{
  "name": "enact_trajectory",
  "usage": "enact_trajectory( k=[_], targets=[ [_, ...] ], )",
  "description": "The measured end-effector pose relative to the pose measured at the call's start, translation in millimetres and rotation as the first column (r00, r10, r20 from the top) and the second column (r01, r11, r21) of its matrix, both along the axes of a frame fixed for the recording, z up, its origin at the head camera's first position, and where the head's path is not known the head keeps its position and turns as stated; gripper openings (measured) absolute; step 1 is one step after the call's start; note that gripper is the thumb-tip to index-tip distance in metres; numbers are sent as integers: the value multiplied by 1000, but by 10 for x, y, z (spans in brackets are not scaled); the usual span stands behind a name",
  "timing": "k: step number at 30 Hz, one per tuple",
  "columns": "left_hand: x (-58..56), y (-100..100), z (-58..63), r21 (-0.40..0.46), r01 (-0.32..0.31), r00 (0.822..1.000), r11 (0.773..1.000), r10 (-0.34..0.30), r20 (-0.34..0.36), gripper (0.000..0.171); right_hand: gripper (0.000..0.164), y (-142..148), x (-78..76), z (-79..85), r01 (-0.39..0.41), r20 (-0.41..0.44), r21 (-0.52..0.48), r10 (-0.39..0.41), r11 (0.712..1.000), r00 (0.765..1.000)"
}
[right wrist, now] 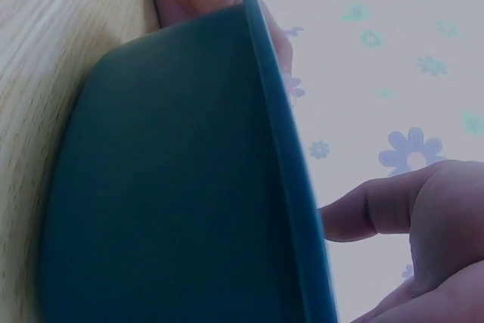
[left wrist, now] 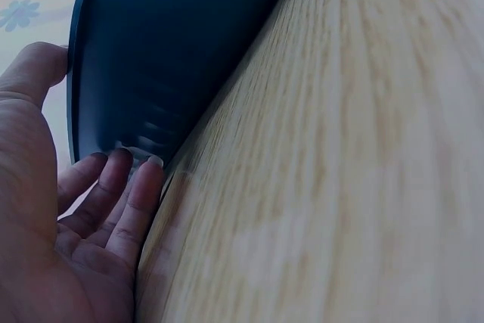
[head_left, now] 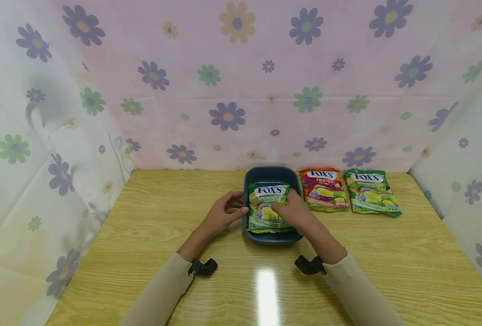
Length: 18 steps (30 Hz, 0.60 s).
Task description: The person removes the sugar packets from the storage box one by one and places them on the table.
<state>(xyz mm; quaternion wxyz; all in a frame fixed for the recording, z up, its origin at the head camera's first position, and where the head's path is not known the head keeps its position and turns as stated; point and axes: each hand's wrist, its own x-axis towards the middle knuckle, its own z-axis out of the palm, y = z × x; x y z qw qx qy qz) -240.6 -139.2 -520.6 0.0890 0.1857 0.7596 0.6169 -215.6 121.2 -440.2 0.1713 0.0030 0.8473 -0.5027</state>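
A dark teal plastic tub (head_left: 272, 238) stands near the table's back edge. Inside it lies a green Fox's Spring Tea candy bag (head_left: 265, 213), face up. My right hand (head_left: 296, 210) reaches over the tub's right rim and holds the bag by its right side, thumb on the front; its other fingers are mostly hidden. At the tub's left wall is my left hand (head_left: 224, 210), fingers loosely bent. In the left wrist view its fingertips (left wrist: 155, 163) meet the outer wall and the thumb is at the rim.
Right of the tub lies a red Fox's Fruits bag (head_left: 323, 190), close beside it. Another green Spring Tea bag (head_left: 371, 192) is further right. A flowered cloth (head_left: 233, 81) hangs behind and along both sides of the wooden table (head_left: 163, 199).
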Motion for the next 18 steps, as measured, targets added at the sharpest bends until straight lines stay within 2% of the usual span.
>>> enact_trajectory(
  k=[8, 18],
  targets=[
    [0, -1, 13, -1, 3, 1000, 1000, -3, 1, 54, 87, 24, -26, 50, 27, 42, -92, -24, 995, 999],
    [-17, 1, -6, -3, 1, 1000, 1000, -1, -8, 54, 87, 54, -46, 72, 12, 50, -85, -8, 996, 999]
  ],
)
